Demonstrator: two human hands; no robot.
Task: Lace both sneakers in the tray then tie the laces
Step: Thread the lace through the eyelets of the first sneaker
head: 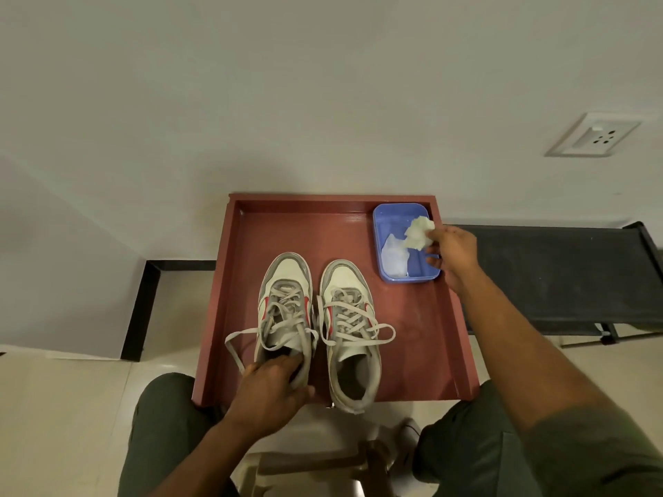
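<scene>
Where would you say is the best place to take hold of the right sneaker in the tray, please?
Probably at the heel collar of the right sneaker, reached from the near side. Its heel end overhangs the open near edge of the tray and the mouth gapes upward, so fingers could hook inside with the thumb behind. That keeps off the loose laces that loop across the tongue.

Dim, even indoor light with soft shadows; wide-angle bending at the edges; nearest forearms and lower corners slightly blurred.
</scene>
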